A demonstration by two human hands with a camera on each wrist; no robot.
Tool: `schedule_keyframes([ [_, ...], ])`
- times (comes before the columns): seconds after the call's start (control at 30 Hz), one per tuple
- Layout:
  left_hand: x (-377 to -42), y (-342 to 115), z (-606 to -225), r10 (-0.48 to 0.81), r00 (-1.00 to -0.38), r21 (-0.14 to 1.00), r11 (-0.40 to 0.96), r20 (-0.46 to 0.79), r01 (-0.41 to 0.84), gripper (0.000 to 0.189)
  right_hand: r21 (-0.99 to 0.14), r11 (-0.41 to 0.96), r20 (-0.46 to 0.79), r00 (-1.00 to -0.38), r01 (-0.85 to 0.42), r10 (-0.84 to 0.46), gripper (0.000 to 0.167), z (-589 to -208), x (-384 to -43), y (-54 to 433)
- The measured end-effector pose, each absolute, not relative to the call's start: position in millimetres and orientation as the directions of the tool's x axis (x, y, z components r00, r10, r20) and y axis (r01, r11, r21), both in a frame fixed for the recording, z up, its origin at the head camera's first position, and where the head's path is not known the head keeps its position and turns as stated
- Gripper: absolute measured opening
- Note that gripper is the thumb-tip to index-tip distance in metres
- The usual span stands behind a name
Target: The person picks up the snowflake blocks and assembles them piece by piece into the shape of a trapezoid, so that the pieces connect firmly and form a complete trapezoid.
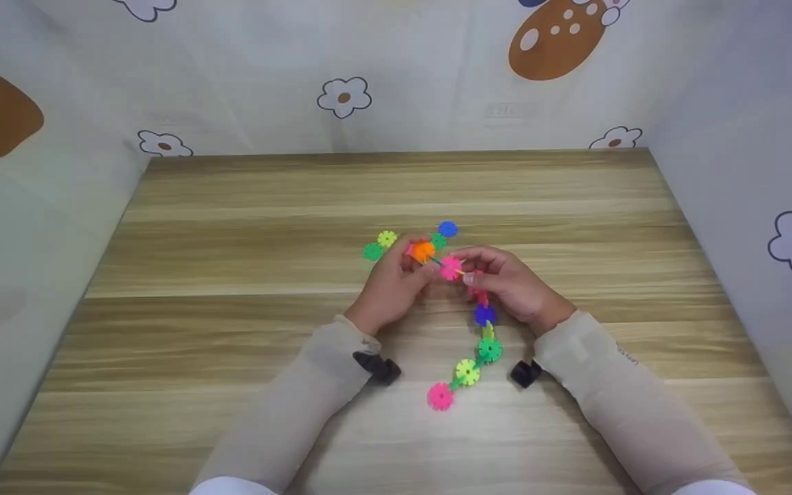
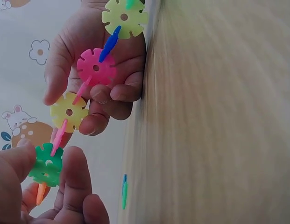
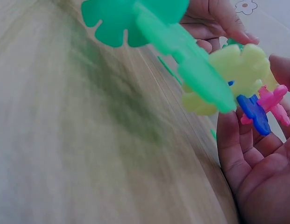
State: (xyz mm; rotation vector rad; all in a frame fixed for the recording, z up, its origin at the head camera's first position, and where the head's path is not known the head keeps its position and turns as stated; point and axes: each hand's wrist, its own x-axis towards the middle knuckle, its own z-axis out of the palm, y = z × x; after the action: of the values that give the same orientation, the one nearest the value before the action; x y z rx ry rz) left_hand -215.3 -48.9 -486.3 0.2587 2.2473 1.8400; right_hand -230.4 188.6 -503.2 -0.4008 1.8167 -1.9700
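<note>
A chain of notched plastic snowflake discs in several colours runs between the two hands. My left hand pinches its upper end, where an orange disc shows; in the left wrist view the fingers hold a green disc. My right hand pinches the chain at a yellow disc, beside a pink disc near its palm. From the right hand the chain trails toward the person, past a blue disc and a green disc, to a pink end disc.
Behind the left hand lie a green disc and a yellow disc. A blue disc and another green disc lie beyond the hands. The wood-grain table meets patterned cloth walls at its back and sides.
</note>
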Motion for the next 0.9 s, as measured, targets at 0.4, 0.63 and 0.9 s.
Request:
schedule_keyframes([
  [0.4, -217.0, -50.0, -485.6, 0.306, -0.952, 0.982, 0.187, -0.031, 0.028, 0.052, -0.990, -0.043, -0.088, -0.843, 0.131, -0.531, 0.043, -502.2, -231.1, 189.9],
  [0.63, -215.5, -50.2, -484.3, 0.372, -0.928, 0.963, 0.261, -0.037, 0.066, 0.064, -0.987, -0.049, -0.100, -0.827, 0.152, -0.553, 0.055, -498.5, -230.4, 186.2],
  [0.9, -225.8, -68.0, -476.6, 0.283, -0.959, 0.930, 0.358, -0.018, 0.088, 0.061, -0.969, -0.098, -0.171, -0.906, 0.225, -0.387, 0.051, -497.9, -233.9, 186.3],
])
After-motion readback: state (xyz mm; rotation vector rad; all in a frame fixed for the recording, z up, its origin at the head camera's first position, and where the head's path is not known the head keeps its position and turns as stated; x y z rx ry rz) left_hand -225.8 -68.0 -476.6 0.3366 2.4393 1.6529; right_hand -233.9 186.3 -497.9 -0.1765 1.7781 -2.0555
